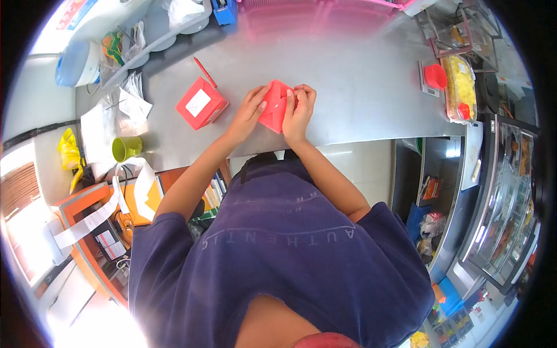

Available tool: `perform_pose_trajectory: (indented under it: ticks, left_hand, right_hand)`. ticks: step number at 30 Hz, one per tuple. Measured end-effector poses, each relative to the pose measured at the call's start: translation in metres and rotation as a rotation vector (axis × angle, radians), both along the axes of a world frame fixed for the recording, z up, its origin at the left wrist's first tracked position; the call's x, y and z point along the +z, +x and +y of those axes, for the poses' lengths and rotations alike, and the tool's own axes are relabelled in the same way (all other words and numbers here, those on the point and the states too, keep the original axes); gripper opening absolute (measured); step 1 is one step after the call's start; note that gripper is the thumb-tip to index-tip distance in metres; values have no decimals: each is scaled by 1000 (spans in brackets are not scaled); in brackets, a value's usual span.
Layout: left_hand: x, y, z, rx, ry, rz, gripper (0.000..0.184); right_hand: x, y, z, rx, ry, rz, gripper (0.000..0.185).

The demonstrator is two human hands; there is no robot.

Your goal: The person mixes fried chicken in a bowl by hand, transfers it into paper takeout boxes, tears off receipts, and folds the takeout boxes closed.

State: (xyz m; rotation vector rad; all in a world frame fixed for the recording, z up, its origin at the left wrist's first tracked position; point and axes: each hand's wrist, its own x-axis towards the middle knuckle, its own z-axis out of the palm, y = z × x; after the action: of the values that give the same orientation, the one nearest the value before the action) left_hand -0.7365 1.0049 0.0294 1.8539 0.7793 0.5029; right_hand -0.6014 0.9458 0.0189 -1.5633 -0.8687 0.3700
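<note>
A red cardboard box (274,108), its flaps folded partly over the top, sits on the metal table between my two hands. My left hand (249,111) grips its left side, with the thumb and fingers near the upper edge. On the opposite side my right hand (298,111) holds the box, thumb on the flaps and fingers bent over the far corner. To the left stands a second red box (194,116), closed, bearing a white label (198,102). A red pen (204,72) lies just behind that one.
The steel table (348,81) spreads out in front. At left are a green cup (125,149), papers (133,104) and a grey bin rack (165,43). A scale (428,81) with a red bowl (435,76) and a yellow-filled container (461,87) stand at right, near a glass display case (505,203).
</note>
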Motion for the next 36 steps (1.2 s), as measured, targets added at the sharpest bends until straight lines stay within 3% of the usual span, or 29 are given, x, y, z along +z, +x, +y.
perform_pose_trajectory:
  ticks: [12, 21, 26, 29, 36]
  left_hand:
    - [8, 3, -12, -64, 128, 82, 53]
    - [7, 6, -10, -56, 80, 67, 51]
    - [11, 7, -5, -81, 117, 55, 48]
    - [12, 4, -3, -115, 149, 84, 48]
    - [14, 6, -9, -82, 245, 143, 48]
  right_hand:
    - [5, 3, 1, -2, -66, -34, 16]
    - [1, 4, 3, -2, -97, -162, 17]
    - [4, 8, -2, 92, -99, -98, 12]
    - [7, 3, 0, 7, -76, -46, 12]
    - [4, 4, 8, 76, -148, -214, 12]
